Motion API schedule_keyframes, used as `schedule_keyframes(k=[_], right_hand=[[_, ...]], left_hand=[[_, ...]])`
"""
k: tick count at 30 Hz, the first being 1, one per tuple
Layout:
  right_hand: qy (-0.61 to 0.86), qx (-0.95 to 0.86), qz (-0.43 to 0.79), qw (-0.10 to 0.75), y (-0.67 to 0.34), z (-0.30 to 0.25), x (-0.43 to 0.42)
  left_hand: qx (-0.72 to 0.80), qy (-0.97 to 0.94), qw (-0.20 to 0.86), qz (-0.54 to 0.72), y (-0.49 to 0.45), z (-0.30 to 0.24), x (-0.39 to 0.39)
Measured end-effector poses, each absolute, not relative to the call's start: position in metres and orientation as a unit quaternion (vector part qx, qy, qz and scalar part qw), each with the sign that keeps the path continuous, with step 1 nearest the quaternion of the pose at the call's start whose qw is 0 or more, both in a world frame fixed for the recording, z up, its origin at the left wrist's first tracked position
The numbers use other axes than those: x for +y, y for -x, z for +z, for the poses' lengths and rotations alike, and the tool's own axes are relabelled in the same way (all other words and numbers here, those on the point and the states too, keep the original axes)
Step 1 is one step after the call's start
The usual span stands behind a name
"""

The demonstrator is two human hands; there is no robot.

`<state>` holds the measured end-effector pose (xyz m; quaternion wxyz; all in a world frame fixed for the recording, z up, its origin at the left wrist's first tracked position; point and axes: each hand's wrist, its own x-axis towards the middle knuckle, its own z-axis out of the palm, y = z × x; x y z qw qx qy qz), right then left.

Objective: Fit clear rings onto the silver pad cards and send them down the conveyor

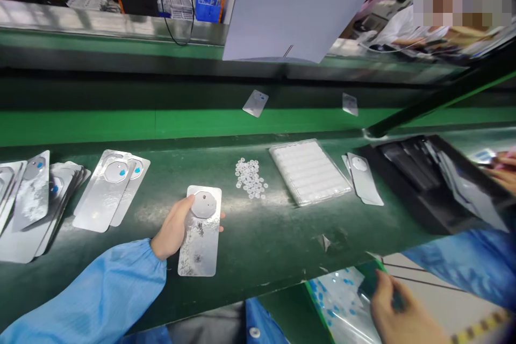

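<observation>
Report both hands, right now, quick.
Left hand: closed, holding a silver panel.
Right hand: by the bag, fingers bent and blurred; whether it holds anything cannot be told.

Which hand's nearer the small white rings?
Left. The left hand, holding a silver plate, is left of the rings; the right hand is farther away, to their right, beside the plastic bag.
</observation>
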<state>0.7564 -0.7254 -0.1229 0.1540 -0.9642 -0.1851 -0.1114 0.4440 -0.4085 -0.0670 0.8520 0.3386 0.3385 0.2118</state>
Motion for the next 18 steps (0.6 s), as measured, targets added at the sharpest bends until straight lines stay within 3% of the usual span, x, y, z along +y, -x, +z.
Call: schedule_keyframes(k=[2,5,9,13,18], right_hand=[[0.951,-0.205,-0.099,0.21,-0.748,-0.116,-0.695],[0.908,-0.222,0.016,0.354,-0.76,-0.112,-0.675],[0.829,-0.124,0.127,0.53,-0.791,-0.12,-0.71],[0.845,-0.073,0.088,0.523,-0.802,-0.143,-0.766],[0.885,-0.041,0.162,0.434,-0.803,-0.201,-0.78]], left_hand=[[0.339,-0.347,0.846,0.22,-0.444,-0.067,-0.408],[0.361,-0.34,0.84,0.221,-0.443,-0.066,-0.406],[0.427,-0.318,0.822,0.202,-0.442,-0.057,-0.407],[0.516,-0.301,0.782,0.176,-0.448,-0.048,-0.403],[0.554,-0.346,0.74,0.157,-0.455,-0.043,-0.397]])
